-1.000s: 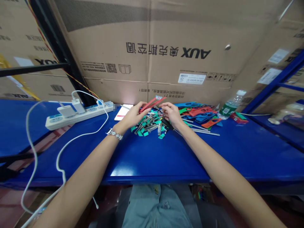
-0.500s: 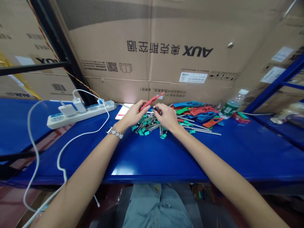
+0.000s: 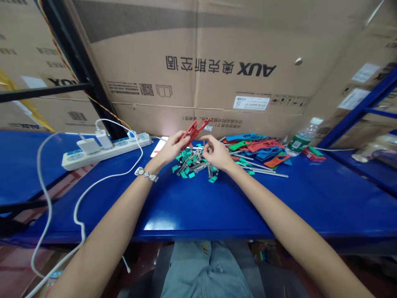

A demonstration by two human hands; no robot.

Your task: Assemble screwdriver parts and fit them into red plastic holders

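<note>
My left hand [image 3: 172,145] grips a red plastic handle shell [image 3: 194,131] with cut-out openings, tilted up to the right above the blue table. To its right, my right hand [image 3: 216,152] is closed in a pinch. What its fingertips hold, if anything, I cannot make out. Beneath both hands lies a pile of small metal parts with green ends [image 3: 194,163]. More plastic shells in red [image 3: 262,144], blue [image 3: 245,136], green [image 3: 239,145] and orange [image 3: 278,160] lie to the right, with thin metal rods [image 3: 268,171] in front.
A white power strip [image 3: 108,151] with plugs and a looping white cable [image 3: 77,203] lies on the left. Behind my left hand is a white flat item [image 3: 159,145]. A plastic bottle [image 3: 303,138] and a small red box [image 3: 314,155] stand right. Large cartons [image 3: 139,41] rise behind.
The red shell in my left hand has turned, so its cut-outs now face me. My right hand has drawn slightly away from it, with its fingers over the pile.
</note>
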